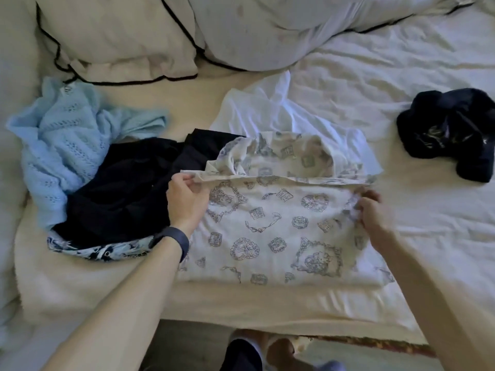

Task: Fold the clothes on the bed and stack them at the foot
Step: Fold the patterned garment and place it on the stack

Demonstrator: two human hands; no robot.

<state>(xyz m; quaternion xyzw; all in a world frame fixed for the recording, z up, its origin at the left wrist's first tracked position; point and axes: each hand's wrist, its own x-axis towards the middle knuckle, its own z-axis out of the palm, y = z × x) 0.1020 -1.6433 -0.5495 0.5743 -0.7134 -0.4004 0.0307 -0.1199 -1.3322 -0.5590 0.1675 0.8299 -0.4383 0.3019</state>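
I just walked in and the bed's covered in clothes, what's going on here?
A person is folding laundry on the bed. The left hand and right hand pinch the two ends of a folded-over edge of the cream printed garment, which lies partly on a white garment. A light blue knit and a dark garment lie heaped to the left, a crumpled navy piece to the right, none folded yet.

From the printed cloth (273,231), bare sheet (442,223) lies open at 3 o'clock. A dark pile (120,188) crowds 9 o'clock, pillows (267,36) block 12, and a dark bundle (452,132) sits at 2.
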